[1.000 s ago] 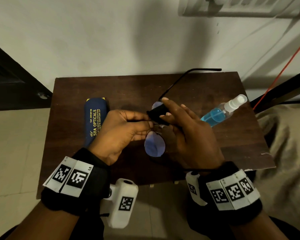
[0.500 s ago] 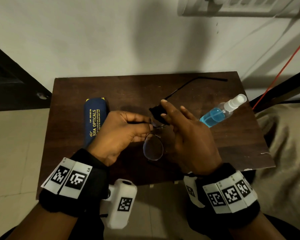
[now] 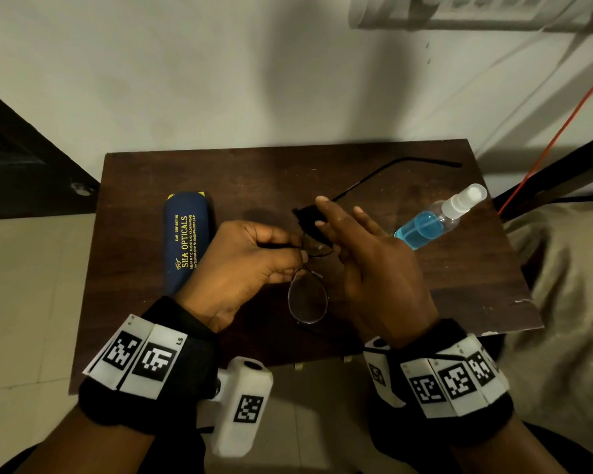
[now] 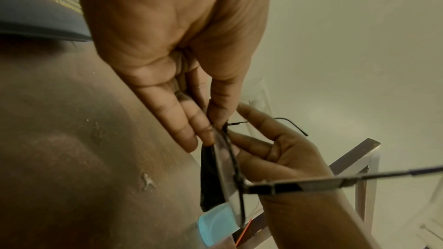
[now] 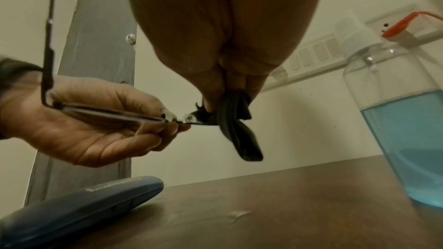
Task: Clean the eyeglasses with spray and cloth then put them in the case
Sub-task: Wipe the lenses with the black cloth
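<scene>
Thin-framed eyeglasses (image 3: 308,297) (image 4: 230,166) (image 5: 112,114) hang above the dark wooden table (image 3: 254,179). My left hand (image 3: 254,265) (image 5: 95,120) pinches them at the bridge. My right hand (image 3: 367,258) (image 4: 271,150) pinches a black cloth (image 3: 309,217) (image 5: 236,126) over the far lens, with the other fingers stretched out. One temple arm (image 3: 401,165) points away toward the wall. The closed navy case (image 3: 184,239) (image 5: 72,209) lies left of my hands. A clear spray bottle (image 3: 439,217) (image 5: 402,120) with blue liquid lies on its side to the right.
The table stands against a pale wall. A dark door (image 3: 21,159) is to the left, a metal frame (image 3: 562,172) and red cord (image 3: 562,128) to the right, with beige fabric (image 3: 569,302) beside the table.
The glasses have tilted, so the near lens no longer reflects blue and the far temple arm has swung right. My right fingers with the cloth have shifted slightly on the far lens.
</scene>
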`<action>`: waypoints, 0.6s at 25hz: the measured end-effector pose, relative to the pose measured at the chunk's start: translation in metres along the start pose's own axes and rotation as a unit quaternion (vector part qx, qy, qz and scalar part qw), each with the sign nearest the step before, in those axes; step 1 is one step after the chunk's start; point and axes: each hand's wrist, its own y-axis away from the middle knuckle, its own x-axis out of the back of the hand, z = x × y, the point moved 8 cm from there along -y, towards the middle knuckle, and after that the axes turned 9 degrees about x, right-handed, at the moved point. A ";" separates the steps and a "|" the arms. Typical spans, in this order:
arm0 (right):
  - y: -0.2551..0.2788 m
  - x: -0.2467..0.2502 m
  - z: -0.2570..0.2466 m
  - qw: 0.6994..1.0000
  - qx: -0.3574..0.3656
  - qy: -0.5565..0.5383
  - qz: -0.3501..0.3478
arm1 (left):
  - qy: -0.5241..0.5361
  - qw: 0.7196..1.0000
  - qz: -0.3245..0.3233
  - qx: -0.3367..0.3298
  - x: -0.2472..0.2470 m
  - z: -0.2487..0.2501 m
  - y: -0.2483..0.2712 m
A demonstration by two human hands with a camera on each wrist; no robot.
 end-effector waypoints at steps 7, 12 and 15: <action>-0.003 -0.002 -0.014 0.996 0.039 -0.067 -0.040 | -0.027 0.999 0.031 -0.015 0.010 0.001 -0.002; 0.000 -0.003 0.005 0.999 0.014 -0.005 -0.029 | -0.004 0.998 0.053 -0.031 0.018 0.010 0.001; -0.002 0.007 -0.016 0.997 0.055 0.022 0.041 | -0.002 0.998 0.051 -0.027 0.017 0.009 0.000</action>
